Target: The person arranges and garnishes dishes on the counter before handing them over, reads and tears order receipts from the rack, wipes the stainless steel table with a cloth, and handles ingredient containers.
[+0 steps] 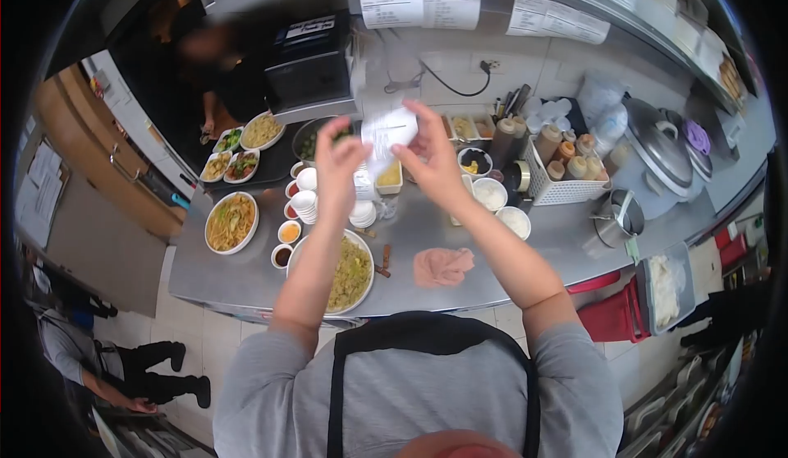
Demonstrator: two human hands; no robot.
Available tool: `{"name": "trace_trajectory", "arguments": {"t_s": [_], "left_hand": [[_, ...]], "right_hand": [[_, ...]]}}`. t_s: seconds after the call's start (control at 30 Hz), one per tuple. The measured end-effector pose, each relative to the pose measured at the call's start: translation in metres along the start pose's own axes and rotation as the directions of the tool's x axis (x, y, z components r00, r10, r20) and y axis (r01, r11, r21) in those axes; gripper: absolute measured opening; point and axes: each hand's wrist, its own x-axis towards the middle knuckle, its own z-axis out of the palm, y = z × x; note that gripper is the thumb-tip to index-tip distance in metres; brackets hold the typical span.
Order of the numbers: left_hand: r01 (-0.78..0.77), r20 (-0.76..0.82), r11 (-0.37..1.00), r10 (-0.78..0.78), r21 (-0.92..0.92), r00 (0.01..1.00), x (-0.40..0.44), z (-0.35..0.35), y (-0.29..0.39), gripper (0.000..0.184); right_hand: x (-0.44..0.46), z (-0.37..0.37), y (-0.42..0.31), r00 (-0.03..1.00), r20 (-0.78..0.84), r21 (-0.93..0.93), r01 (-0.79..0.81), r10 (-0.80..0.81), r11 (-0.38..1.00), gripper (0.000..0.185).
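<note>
Print on the paper slip is too blurred to read; the right forearm hides part of the large plate.

Noodle bowl left of rice bowl; cloth right, seemingly on counter.

Counter: smooth metal, faint gloss. Slip: paper. Rag: matt cloth.

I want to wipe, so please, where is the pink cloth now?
In the head view, the pink cloth lies on the counter, to the right of the large rice plate.
</note>
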Motion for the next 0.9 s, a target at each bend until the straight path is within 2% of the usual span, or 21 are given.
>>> {"name": "trace_trajectory", "arguments": {"t_s": [0.07,0.1,0.17,0.2,0.27,0.3,0.33,0.4,0.43,0.47,0.5,0.53,0.57,0.6,0.63,0.67,0.7,0.8,0.83,0.87,0.9], "left_hand": [[0.202,0.068,0.955,-0.191,-0.217,0.979,-0.028,-0.001,-0.015,0.052],[0.2,0.072,0.954,-0.188,-0.222,0.979,-0.038,-0.005,-0.025,0.052],[0.34,0.111,0.907,-0.322,-0.249,0.94,-0.053,-0.011,-0.04,0.046],[0.338,0.108,0.906,-0.32,-0.254,0.941,-0.06,-0.008,-0.041,0.046],[0.494,0.127,0.765,-0.489,-0.413,0.863,-0.072,-0.001,-0.043,0.042],[0.636,0.329,0.586,-0.55,-0.503,0.767,-0.075,-0.003,-0.048,0.05],[0.631,0.325,0.586,-0.548,-0.509,0.771,-0.08,-0.002,-0.052,0.05],[0.888,0.695,0.25,-0.555,-0.385,0.458,-0.091,-0.001,-0.062,0.067],[0.893,0.697,0.169,-0.571,-0.417,0.434,-0.097,-0.001,-0.071,0.075],[0.883,0.686,0.169,-0.572,-0.439,0.45,-0.098,0.002,-0.078,0.075],[0.811,0.543,0.255,-0.633,-0.527,0.552,-0.095,0.005,-0.085,0.074],[0.721,0.371,0.347,-0.678,-0.6,0.635,-0.092,0.003,-0.091,0.073],[0.651,0.214,0.533,-0.661,-0.541,0.719,-0.088,-0.009,-0.109,0.063],[0.594,0.122,0.62,-0.632,-0.512,0.765,-0.085,-0.009,-0.103,0.058],[0.536,0.031,0.7,-0.594,-0.471,0.804,-0.079,-0.006,-0.092,0.057],[0.477,-0.025,0.714,-0.568,-0.512,0.823,-0.073,-0.007,-0.082,0.06],[0.451,-0.097,0.765,-0.548,-0.459,0.831,-0.069,-0.002,-0.062,0.058],[0.373,-0.052,0.817,-0.438,-0.439,0.898,-0.069,-0.017,-0.054,0.052],[0.358,-0.082,0.821,-0.435,-0.445,0.897,-0.074,-0.017,-0.052,0.052],[0.392,-0.048,0.825,-0.448,-0.408,0.893,-0.08,-0.016,-0.051,0.048],[0.426,-0.011,0.827,-0.462,-0.367,0.887,-0.086,-0.016,-0.051,0.044]], "right_hand": [[-0.018,-0.003,0.001,0.999,-0.037,-0.059,0.036,-0.039,0.998,0.054],[-0.026,-0.007,0.001,0.998,-0.038,-0.065,0.04,-0.042,0.997,0.054],[-0.041,-0.017,0.003,0.976,0.083,-0.408,0.217,-0.201,0.887,0.035],[-0.047,-0.019,0.005,0.976,0.089,-0.41,0.219,-0.2,0.885,0.035],[-0.058,-0.022,0.007,0.993,0.118,-0.188,-0.007,0.029,0.982,0.02],[-0.063,-0.022,0.003,0.99,0.092,-0.121,-0.1,0.111,0.988,0.015],[-0.066,-0.024,0.005,0.989,0.099,-0.122,-0.1,0.112,0.987,0.015],[-0.074,-0.03,0.01,0.979,0.132,-0.157,-0.132,0.153,0.979,0.014],[-0.077,-0.031,0.011,0.973,0.139,-0.128,-0.165,0.182,0.978,0.013],[-0.082,-0.032,0.01,0.968,0.161,-0.125,-0.171,0.19,0.977,0.013],[-0.087,-0.031,0.01,0.96,0.17,-0.07,-0.212,0.222,0.975,0.013],[-0.091,-0.029,0.01,0.948,0.189,-0.013,-0.259,0.257,0.966,0.015],[-0.097,-0.027,0.012,0.951,0.185,-0.055,-0.243,0.249,0.968,0.014],[-0.103,-0.028,0.017,0.934,0.237,-0.048,-0.265,0.268,0.963,0.014],[-0.107,-0.033,0.024,0.937,0.239,-0.212,-0.207,0.256,0.955,0.014],[-0.109,-0.04,0.032,0.942,0.243,-0.368,-0.131,0.232,0.921,0.015],[-0.109,-0.051,0.046,0.962,0.209,-0.504,-0.049,0.176,0.862,0.015],[-0.09,-0.11,0.065,0.983,0.182,-0.763,0.12,0.033,0.635,0.017],[-0.076,-0.133,0.057,0.995,0.096,-0.797,0.057,0.032,0.601,0.019],[-0.061,-0.17,0.069,0.997,-0.005,-0.637,0.054,-0.074,0.769,0.022],[-0.04,-0.207,0.067,0.965,-0.074,-0.623,0.153,-0.252,0.768,0.022]]}}
